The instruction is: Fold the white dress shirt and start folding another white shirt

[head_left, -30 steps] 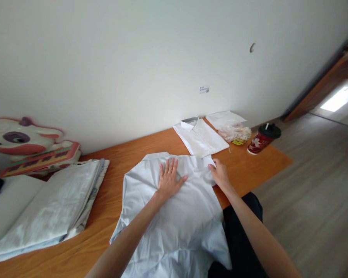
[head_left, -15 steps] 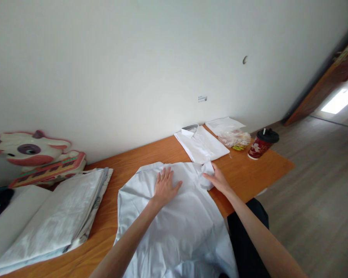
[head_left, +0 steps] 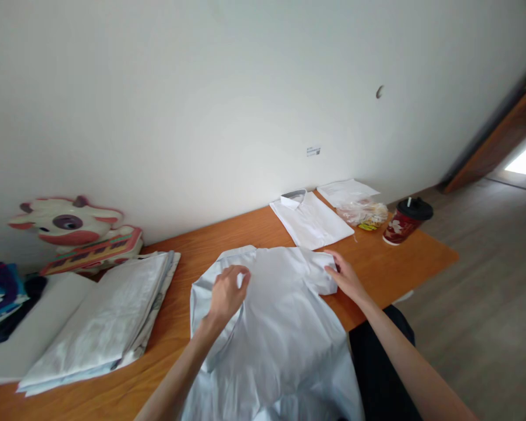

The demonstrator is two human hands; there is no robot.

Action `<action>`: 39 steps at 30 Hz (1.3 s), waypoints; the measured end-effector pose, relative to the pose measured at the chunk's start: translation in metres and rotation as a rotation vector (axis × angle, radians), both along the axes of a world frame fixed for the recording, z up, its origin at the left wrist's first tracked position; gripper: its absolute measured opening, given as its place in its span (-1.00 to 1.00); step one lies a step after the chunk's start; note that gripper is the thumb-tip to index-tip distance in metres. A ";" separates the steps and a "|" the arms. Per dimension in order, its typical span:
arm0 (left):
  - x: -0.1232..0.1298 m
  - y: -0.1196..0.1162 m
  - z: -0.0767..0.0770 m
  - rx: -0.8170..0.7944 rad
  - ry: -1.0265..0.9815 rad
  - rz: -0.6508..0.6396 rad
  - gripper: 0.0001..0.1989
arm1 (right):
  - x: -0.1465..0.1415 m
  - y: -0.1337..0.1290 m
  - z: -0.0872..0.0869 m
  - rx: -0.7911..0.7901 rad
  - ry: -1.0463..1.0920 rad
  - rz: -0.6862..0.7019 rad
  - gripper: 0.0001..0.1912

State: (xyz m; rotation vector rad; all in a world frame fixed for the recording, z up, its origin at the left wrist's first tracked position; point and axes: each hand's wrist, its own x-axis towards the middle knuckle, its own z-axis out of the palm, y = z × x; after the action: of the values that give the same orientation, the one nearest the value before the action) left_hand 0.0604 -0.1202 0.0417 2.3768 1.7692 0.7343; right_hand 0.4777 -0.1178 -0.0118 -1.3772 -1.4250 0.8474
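Note:
A pale blue shirt (head_left: 280, 327) lies spread on the wooden table (head_left: 394, 269), its lower part hanging over the near edge. My left hand (head_left: 227, 294) pinches the cloth on the shirt's left side and lifts a fold of it off the table. My right hand (head_left: 346, 278) rests on the shirt's right edge, fingers on the folded sleeve or collar part.
A folded white shirt (head_left: 311, 219) lies behind, with flat white packets (head_left: 346, 191), a plastic bag (head_left: 363, 213) and a red lidded cup (head_left: 405, 220) to its right. Stacked folded cloth (head_left: 92, 318) sits at left. A cow-shaped toy (head_left: 76, 231) leans on the wall.
My left hand went from lying flat on the shirt's middle to gripping and lifting its left side. The right hand stayed at the right edge. The view shifted slightly.

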 end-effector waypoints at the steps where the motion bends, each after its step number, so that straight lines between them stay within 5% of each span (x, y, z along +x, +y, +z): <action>1: -0.026 -0.005 0.002 0.021 0.016 0.109 -0.68 | 0.004 0.006 0.000 -0.026 0.020 -0.038 -0.38; 5: -0.118 -0.013 -0.005 -0.059 0.136 0.438 -0.63 | 0.010 0.042 0.009 -0.100 -0.148 -0.171 -0.53; 9: -0.155 0.004 -0.015 -0.263 0.054 0.423 -0.69 | 0.002 0.072 0.024 -0.067 -0.675 -0.020 -0.74; 12: -0.163 0.017 -0.015 -0.307 -0.108 0.418 -0.77 | 0.002 0.076 0.029 -0.049 -0.855 0.112 -0.93; 17: -0.176 0.024 -0.010 -0.365 -0.263 0.417 -0.69 | 0.004 0.073 0.043 -0.080 -0.898 0.141 -0.88; 23: -0.180 0.032 -0.003 -0.443 -0.357 0.351 -0.61 | -0.075 0.107 0.068 -0.003 -0.736 0.336 -0.66; 28: -0.177 0.033 0.000 -0.397 -0.344 0.344 -0.65 | -0.119 0.136 0.058 -0.108 -0.838 0.368 -0.81; 39: -0.176 0.056 -0.008 -0.410 -0.297 0.312 -0.58 | -0.127 0.166 0.055 -0.122 -0.770 0.450 -0.77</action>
State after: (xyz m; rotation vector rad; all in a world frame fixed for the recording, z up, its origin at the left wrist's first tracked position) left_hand -0.1160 -0.0641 0.0337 1.6651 1.9495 0.6367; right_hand 0.3509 0.0487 0.0432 -1.5866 -2.3709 0.7082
